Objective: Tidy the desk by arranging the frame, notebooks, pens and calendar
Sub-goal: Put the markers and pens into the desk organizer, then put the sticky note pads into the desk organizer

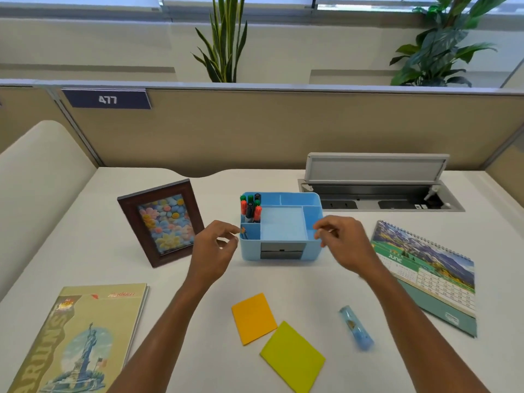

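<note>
A light blue desk organiser (283,251) stands mid-desk, with several pens (251,209) upright in its back left compartment. My left hand (214,251) hovers at its left wall, fingers loosely curled, holding nothing. My right hand (341,241) is by its right wall, fingers also loosely curled and empty. A dark wooden frame (161,222) with a flower picture stands to the left. A notebook (79,338) with a statue cover lies at the front left. A spiral desk calendar (425,273) showing June stands on the right.
An orange sticky pad (253,317) and a yellow-green pad (292,355) lie near the front centre. A blue capped tube (356,327) lies to their right. An open cable box (380,191) sits at the back right, before the beige partition (283,126).
</note>
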`<state>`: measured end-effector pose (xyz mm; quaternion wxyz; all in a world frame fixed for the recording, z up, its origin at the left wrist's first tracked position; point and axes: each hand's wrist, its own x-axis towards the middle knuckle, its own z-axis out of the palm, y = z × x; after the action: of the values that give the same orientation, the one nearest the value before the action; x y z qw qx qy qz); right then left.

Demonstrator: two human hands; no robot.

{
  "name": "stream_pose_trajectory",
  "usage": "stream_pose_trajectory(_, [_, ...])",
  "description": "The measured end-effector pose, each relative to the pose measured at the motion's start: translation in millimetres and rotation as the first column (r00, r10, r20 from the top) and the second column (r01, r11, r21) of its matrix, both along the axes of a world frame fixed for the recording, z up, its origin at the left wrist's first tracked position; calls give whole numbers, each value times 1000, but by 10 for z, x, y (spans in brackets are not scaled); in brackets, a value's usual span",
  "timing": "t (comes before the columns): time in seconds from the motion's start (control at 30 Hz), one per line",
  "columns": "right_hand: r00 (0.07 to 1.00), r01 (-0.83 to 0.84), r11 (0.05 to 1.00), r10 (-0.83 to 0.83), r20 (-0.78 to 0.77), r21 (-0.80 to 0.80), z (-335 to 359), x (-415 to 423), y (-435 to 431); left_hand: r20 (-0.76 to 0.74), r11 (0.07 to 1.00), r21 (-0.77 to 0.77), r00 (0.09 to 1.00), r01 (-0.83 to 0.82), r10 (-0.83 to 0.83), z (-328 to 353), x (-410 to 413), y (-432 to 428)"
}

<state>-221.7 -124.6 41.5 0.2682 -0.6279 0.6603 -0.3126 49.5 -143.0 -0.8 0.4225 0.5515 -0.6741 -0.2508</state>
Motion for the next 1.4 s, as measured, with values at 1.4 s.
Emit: stream_pose_trajectory(1.4, [723,-387,921,333,-605,45,-95,332,-1022,629,826,148,593,544,-503,-986,-480,1476])
